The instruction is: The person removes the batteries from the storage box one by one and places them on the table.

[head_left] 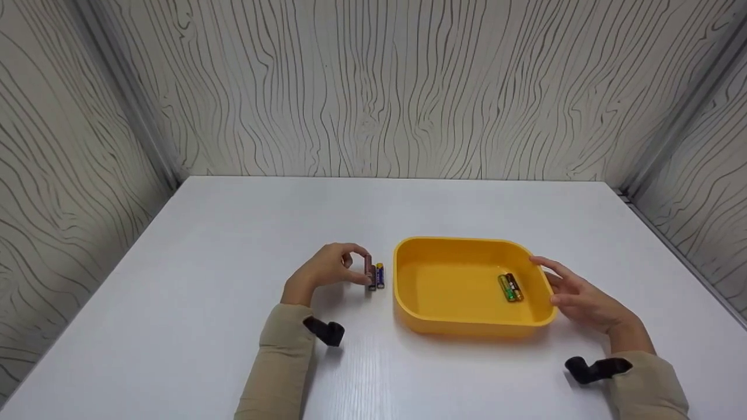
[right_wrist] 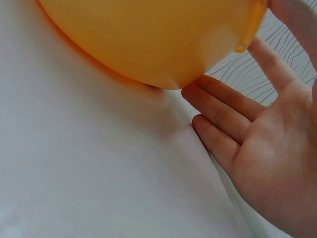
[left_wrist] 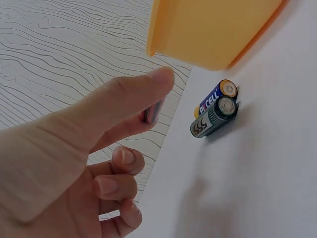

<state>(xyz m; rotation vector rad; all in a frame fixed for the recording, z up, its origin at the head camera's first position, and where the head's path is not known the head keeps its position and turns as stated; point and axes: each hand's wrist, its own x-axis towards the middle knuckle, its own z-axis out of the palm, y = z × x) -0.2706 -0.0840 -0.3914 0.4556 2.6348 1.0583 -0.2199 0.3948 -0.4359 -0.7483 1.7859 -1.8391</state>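
Observation:
My left hand [head_left: 328, 267] pinches a reddish battery [head_left: 368, 264] between thumb and index finger, held above the table. In the left wrist view the thumb hides most of that battery, and the other fingers curl loosely. Just beyond lie two batteries side by side: a dark green one [left_wrist: 214, 119] and a blue and yellow one [left_wrist: 212, 100]. My right hand [head_left: 589, 304] rests at the right end of a yellow plastic box [head_left: 467, 329], its fairly straight fingers [right_wrist: 225, 104] against the outside wall and rim.
Inside the box, near its right end, a green battery [head_left: 506, 288] and a black and gold battery [head_left: 515, 286] lie together. The white table [head_left: 280, 210] ends at a wood-grain patterned panel [head_left: 362, 87] at the back, with similar panels on both sides.

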